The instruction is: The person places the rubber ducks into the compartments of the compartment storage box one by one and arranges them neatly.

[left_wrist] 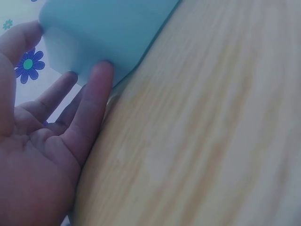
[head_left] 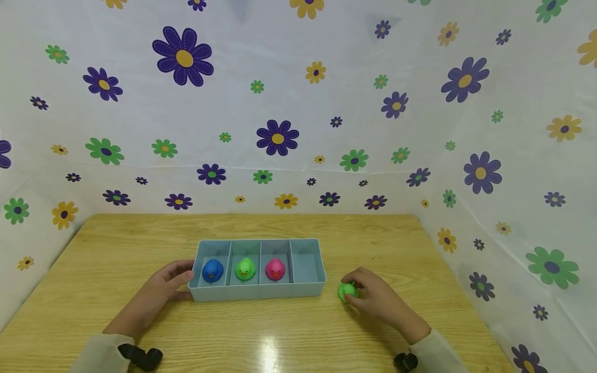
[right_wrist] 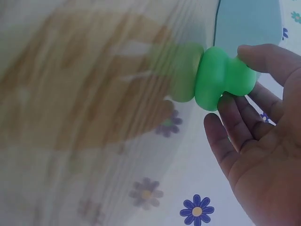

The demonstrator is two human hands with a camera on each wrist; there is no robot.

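We pinched a smooth green duck (head_left: 345,292) in our right hand (head_left: 373,298); our spread left hand (head_left: 164,282) touched the divided box (head_left: 258,292).

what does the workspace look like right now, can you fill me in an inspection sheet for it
Surface: wood-grain table, with a bright glare patch near the front.
Job's things: light-blue tray with four compartments; left to right, the first three hold a blue duck, a green duck and a pink duck. A second green duck is right of the tray.
Clutter: nothing seen.
Grippers: left grip, a bare hand, touches the tray's left end; right grip, also bare, holds the second green duck between thumb and fingers.
Cables: nothing seen.
Surroundings: white flowered sheeting behind and at both sides.
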